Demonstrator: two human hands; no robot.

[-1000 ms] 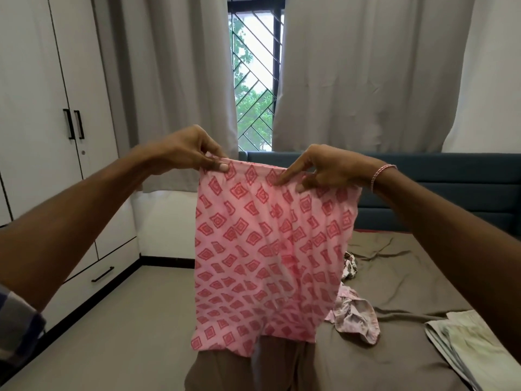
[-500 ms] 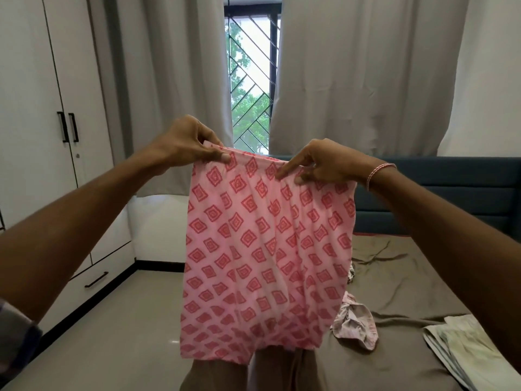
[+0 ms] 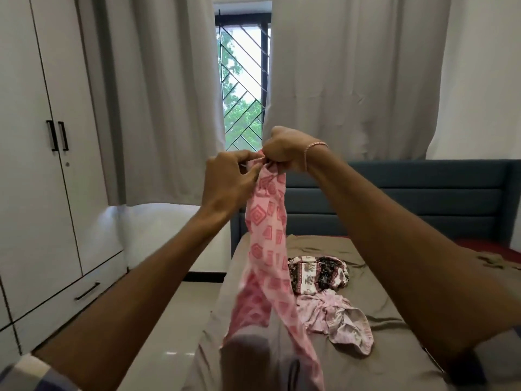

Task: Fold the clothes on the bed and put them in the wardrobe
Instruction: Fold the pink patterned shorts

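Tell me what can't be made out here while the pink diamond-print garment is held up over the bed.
Head view, the only one:
- Pink diamond-print cloth garment: top edge buried in the left hand and right hand; lower end blurred, cut off by the bottom edge.
- White wardrobe: shut doors hide its inside.
- Black-and-white patterned garment: partly behind the pink cloth.
- Brown-sheeted bed: much of it behind the right forearm.

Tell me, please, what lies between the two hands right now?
In the head view, only the bunched top edge of the pink patterned garment lies between the left hand and the right hand; both pinch it, nearly touching.
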